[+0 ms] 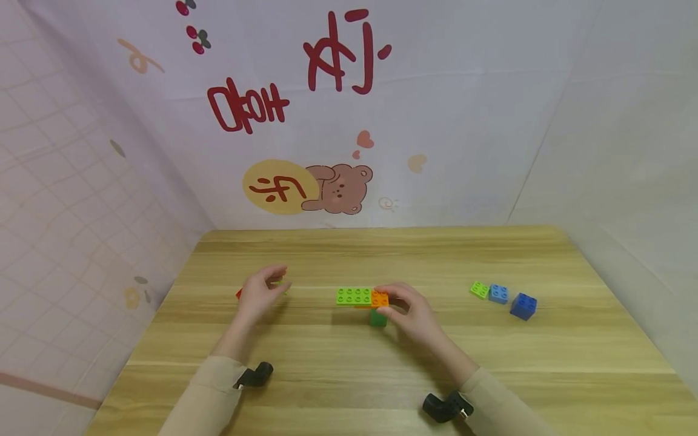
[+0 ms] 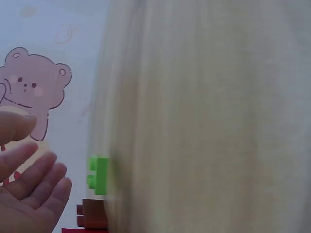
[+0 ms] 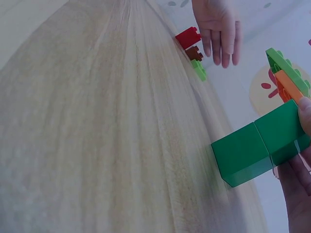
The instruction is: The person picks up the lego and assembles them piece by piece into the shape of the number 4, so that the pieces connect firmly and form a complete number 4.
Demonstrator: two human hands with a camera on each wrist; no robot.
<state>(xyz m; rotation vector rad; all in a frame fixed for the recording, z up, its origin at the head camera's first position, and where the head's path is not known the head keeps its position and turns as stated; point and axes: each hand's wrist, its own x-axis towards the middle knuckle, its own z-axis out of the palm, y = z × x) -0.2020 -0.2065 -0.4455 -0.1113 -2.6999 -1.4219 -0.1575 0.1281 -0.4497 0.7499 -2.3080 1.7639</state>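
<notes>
My right hand [image 1: 413, 315] grips a built stack of toy building bricks near the middle of the table. In the right wrist view, its dark green bricks [image 3: 255, 145] stand one on another at the bottom, with an orange brick [image 3: 288, 86] above. A lime-green brick [image 1: 353, 295] juts out leftward at the top. My left hand [image 1: 260, 293] hovers at the left with loosely bent fingers, holding nothing. Below it lie a red brick [image 3: 187, 37], a brown brick [image 3: 194, 53] and a small lime-green brick [image 3: 198, 70], mostly hidden by the hand in the head view.
On the right of the wooden table [image 1: 349, 387] lie a small lime-green brick [image 1: 480, 290], a light blue brick [image 1: 498, 293] and a dark blue brick [image 1: 523, 306]. A white printed cloth [image 1: 463, 121] hangs behind the table and along its sides.
</notes>
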